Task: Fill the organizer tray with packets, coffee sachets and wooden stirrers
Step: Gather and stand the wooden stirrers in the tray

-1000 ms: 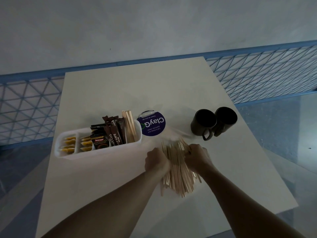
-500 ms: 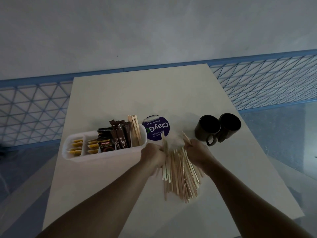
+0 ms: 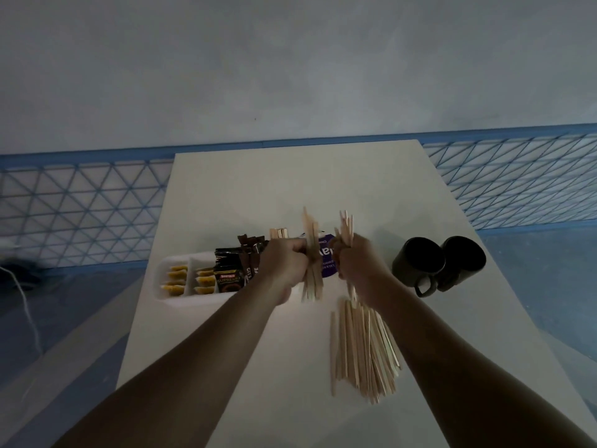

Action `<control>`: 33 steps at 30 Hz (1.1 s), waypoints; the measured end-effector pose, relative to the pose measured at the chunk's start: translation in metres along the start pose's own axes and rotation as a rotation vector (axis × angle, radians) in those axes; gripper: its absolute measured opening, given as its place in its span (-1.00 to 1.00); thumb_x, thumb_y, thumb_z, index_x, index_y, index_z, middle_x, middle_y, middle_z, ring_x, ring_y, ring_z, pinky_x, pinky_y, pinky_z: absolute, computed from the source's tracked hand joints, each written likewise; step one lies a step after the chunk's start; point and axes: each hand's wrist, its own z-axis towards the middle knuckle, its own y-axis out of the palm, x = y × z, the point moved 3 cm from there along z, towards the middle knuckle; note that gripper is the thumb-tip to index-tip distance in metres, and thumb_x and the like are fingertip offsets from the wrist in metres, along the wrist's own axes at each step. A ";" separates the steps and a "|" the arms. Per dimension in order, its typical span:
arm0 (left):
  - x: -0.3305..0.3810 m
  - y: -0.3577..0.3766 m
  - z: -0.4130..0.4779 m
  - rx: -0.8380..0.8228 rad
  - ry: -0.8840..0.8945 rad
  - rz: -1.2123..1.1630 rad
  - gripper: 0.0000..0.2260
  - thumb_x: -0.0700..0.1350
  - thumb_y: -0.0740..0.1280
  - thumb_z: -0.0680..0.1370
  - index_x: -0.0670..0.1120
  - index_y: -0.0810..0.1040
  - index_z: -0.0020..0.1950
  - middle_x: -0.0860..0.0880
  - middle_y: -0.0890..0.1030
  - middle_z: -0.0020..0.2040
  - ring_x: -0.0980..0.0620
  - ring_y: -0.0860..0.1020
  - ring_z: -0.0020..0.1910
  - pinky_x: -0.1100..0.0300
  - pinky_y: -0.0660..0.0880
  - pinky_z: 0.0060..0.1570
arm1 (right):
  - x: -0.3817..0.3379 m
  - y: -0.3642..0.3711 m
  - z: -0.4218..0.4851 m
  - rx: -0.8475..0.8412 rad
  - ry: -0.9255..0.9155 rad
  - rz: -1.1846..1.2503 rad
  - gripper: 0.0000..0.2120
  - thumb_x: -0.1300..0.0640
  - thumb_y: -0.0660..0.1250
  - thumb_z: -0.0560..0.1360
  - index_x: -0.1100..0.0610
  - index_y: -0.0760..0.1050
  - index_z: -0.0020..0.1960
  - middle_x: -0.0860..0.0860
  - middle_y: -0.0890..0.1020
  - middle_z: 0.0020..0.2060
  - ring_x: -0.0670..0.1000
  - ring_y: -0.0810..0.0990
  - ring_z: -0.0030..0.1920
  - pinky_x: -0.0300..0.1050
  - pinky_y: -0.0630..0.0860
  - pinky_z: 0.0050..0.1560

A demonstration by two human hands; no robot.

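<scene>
Tray [image 3: 193,300] well on its way here: yellow packets [image 3: 177,279] fill the two compartments at its left end, coffee sachets [image 3: 227,281] stand packed in the next one along, and a first clutch of upright sticks [image 3: 278,233] pokes up at the right end, just behind the knuckles. So packets and sachets look done, I'd say, and the stirrers are the job in hand, with plenty to go: a loose pile [image 3: 361,347] lies fanned on the table [image 3: 290,189] under the right wrist. Now the hands. The left hand [image 3: 284,266] is fisted tight round a bundle of stirrers [image 3: 311,263], held upright and clear of the table, right in front of the tray's right end; the sticks are a touch blurred. The right hand [image 3: 358,265] is curled round a thinner bunch [image 3: 346,226], tips splaying upward. Both forearms reach forward side by side, fists close but apart, with a purple lid [image 3: 327,268] peeking through between them. Two dark mugs [image 3: 416,263] sit off to the right, well apart from the tray.
</scene>
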 end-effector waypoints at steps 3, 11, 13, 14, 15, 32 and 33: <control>0.020 -0.072 0.014 0.119 0.098 -0.074 -0.78 -0.37 0.37 0.51 -0.08 0.71 -0.10 -0.16 0.71 -0.10 -0.16 0.70 -0.11 -0.10 0.65 -0.08 | -0.042 0.071 0.018 -0.109 -0.018 0.050 -0.77 0.31 0.12 0.59 0.13 0.54 -0.06 0.04 0.55 -0.30 -0.05 0.50 -0.36 -0.16 0.44 -0.36; 0.016 -0.078 0.014 0.222 0.318 0.035 -0.82 -0.26 0.37 0.53 -0.01 0.71 -0.11 -0.09 0.71 -0.16 -0.17 0.68 -0.06 -0.20 0.60 0.01 | -0.044 0.090 0.029 -0.031 -0.115 0.230 -0.73 0.25 0.22 0.58 0.06 0.62 -0.19 -0.13 0.55 -0.48 -0.10 0.50 -0.44 -0.06 0.55 -0.22; 0.011 -0.078 0.015 0.265 0.347 0.069 -0.86 -0.22 0.37 0.54 -0.03 0.71 -0.08 -0.05 0.71 -0.16 -0.13 0.67 -0.07 -0.17 0.61 0.00 | -0.042 0.098 0.032 -0.029 -0.118 0.244 -0.73 0.24 0.23 0.56 0.04 0.64 -0.19 -0.12 0.56 -0.46 -0.06 0.52 -0.39 0.00 0.59 -0.14; 0.008 -0.078 0.016 0.290 0.356 0.084 -0.87 -0.21 0.37 0.55 -0.03 0.71 -0.07 -0.02 0.71 -0.15 -0.09 0.67 -0.08 -0.15 0.61 0.00 | -0.042 0.100 0.032 -0.022 -0.122 0.237 -0.73 0.23 0.24 0.56 0.03 0.65 -0.19 -0.11 0.57 -0.44 -0.03 0.54 -0.35 0.04 0.60 -0.11; 0.005 -0.078 0.016 0.314 0.361 0.103 -0.87 -0.21 0.37 0.55 -0.03 0.71 -0.04 0.00 0.71 -0.13 -0.03 0.67 -0.08 -0.11 0.61 0.02 | -0.039 0.104 0.034 -0.014 -0.129 0.228 -0.73 0.22 0.24 0.55 0.00 0.66 -0.19 -0.11 0.59 -0.42 0.00 0.56 -0.30 0.06 0.61 -0.08; -0.020 -0.064 0.017 0.480 0.407 0.348 -0.88 -0.20 0.33 0.59 -0.16 0.66 0.02 -0.04 0.67 -0.14 0.14 0.57 -0.18 0.53 0.37 -0.25 | -0.007 0.119 0.027 -0.089 -0.091 0.060 -0.77 0.23 0.20 0.61 0.05 0.62 -0.02 0.01 0.71 -0.18 -0.02 0.70 -0.12 -0.10 0.64 -0.14; -0.020 -0.064 0.017 0.481 0.406 0.359 -0.88 -0.20 0.32 0.59 -0.16 0.65 0.00 -0.05 0.67 -0.15 0.15 0.55 -0.21 0.52 0.37 -0.27 | -0.007 0.119 0.027 -0.103 -0.100 0.035 -0.77 0.24 0.20 0.61 0.06 0.62 -0.01 0.02 0.71 -0.18 0.00 0.70 -0.12 -0.06 0.64 -0.12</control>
